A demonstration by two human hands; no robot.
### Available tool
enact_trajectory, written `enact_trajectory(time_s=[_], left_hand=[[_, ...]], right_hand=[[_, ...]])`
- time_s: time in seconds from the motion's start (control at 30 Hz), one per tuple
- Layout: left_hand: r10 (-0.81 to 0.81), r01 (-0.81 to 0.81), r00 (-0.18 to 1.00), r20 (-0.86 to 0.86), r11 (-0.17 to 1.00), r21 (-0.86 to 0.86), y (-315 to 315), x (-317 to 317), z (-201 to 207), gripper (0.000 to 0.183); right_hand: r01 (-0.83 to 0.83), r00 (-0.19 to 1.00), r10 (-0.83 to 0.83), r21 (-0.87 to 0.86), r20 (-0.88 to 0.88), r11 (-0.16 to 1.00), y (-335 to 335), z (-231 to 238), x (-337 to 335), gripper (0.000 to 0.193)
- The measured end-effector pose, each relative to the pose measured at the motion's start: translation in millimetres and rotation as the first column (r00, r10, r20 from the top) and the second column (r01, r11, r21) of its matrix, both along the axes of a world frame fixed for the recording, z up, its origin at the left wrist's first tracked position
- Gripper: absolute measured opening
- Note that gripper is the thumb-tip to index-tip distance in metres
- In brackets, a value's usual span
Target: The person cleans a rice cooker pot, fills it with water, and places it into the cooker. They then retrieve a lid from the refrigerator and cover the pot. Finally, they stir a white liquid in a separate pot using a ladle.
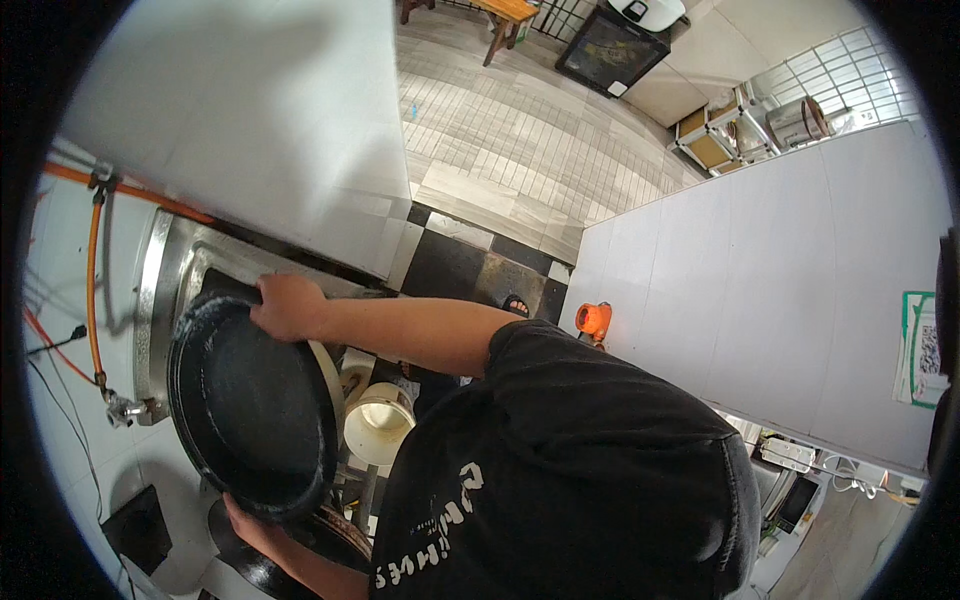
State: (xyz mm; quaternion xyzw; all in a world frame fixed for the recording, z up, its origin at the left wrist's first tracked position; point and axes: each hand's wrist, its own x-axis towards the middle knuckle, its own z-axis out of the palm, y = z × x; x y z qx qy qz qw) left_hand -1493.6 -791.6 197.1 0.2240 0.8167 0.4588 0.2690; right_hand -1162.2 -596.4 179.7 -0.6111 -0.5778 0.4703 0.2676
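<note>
Head view: one round black pan (pixel 258 405) sits between the fingers of both hands, held at a tilt with its dark inside exposed. Pale marks run along parts of its rim.

Right hand (pixel 288 307): fingers curled closely over the near rim, in firm contact with the pan. Left hand (pixel 250 527): placed at the opposite edge, lower in view than the right fingers, and also touching the pan. Most of the left fingers are hidden under it, so how far they are spread cannot be told.

Left of the right fingers, a metal table (pixel 153 330) with a raised edge is partly covered by the pan. Farther left, an orange pipe (pixel 95 290) runs down to a metal valve (pixel 125 408). Just below the left fingers lies a second dark round pan (pixel 235 558), partly hidden by the forearm. To the right of the left fingers and somewhat higher, a white bucket (pixel 372 452) stands beside the held pan.

Well to the right of the right fingers, at nearly the same height, an orange fitting (pixel 593 320) is noted against a white panel (pixel 760 280). Black and white floor tiles (pixel 445 268) show between.
</note>
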Motion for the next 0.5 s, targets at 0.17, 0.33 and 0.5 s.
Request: enact_trajectory(time_s=[0.17, 0.33, 0.5], left_hand=[[0.096, -0.092, 0.995, 0.028, 0.99, -0.11, -39, 72, 27, 0.052], [0.026, -0.026, 1.0, 0.001, 0.989, -0.148, -71, 160, 40, 0.055], [-0.103, 0.115, 0.976, 0.19, 0.992, -0.054, -62, 273, 53, 0.053]], right_hand=[[-0.062, 0.994, 0.058, -0.043, -0.092, 0.997, -41, 3, 73, 0.04], [-0.044, 0.985, 0.047, 0.021, -0.165, 0.999, -78, 14, 182, 0.041], [0.068, 0.979, -0.056, 0.053, -0.194, 0.996, -95, 37, 304, 0.041]])
